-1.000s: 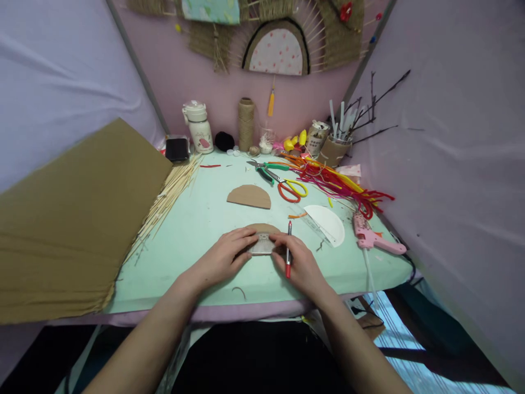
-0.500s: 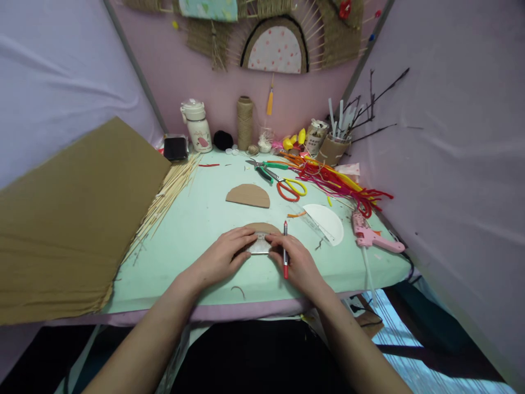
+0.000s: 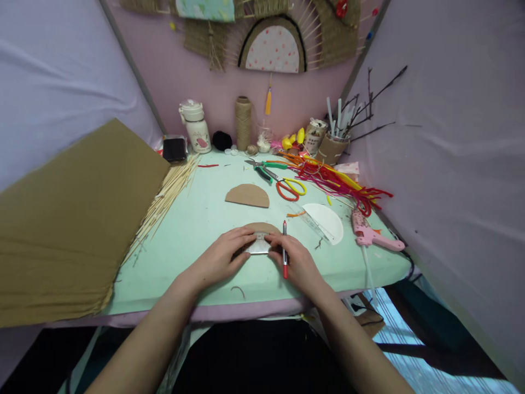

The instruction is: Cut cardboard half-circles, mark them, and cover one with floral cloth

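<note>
By table edge: left hand holding protractor, right hand pen; cloth beyond.

The left fingers and right fingers are covering the ends of the clear protractor, whose markings are showing too small to read. The view is cropping the woven hanging above and the brown sheet at left.

The left hand and right hand held a clear protractor over a cardboard half-disc on the counter, the latter hand also gripping a red-ended pen. Beyond lay another half-disc, scissors and pliers.
</note>
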`<state>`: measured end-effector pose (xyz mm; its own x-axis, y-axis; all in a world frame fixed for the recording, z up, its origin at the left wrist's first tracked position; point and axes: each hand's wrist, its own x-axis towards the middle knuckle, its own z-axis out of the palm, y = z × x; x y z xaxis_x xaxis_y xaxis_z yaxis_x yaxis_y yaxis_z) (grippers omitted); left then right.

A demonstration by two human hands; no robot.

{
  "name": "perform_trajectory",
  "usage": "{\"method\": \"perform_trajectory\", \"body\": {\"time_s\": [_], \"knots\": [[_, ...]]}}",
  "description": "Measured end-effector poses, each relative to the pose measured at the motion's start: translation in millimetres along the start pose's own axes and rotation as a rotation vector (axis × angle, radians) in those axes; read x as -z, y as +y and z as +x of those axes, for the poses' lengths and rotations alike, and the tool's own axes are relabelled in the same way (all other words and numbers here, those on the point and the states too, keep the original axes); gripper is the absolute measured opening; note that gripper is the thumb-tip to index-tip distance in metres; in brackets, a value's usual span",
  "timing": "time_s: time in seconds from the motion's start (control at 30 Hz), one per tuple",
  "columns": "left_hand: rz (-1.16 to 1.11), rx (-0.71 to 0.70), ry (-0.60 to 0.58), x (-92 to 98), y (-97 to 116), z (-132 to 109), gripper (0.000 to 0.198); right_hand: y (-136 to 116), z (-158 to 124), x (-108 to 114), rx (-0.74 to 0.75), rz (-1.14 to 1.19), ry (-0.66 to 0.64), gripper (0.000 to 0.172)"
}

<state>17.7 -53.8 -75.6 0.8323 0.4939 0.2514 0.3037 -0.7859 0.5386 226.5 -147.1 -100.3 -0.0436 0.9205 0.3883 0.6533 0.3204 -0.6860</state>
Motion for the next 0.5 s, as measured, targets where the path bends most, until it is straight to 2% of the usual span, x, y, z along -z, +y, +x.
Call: {"method": "perform_trajectory", "body": {"time_s": [0.5], "knots": [[-0.034,0.018,0.030,2.3,4.3,1.1,0.039,-1.2,0.0,1.1,0.005,0.002,0.018,0.017]]}}
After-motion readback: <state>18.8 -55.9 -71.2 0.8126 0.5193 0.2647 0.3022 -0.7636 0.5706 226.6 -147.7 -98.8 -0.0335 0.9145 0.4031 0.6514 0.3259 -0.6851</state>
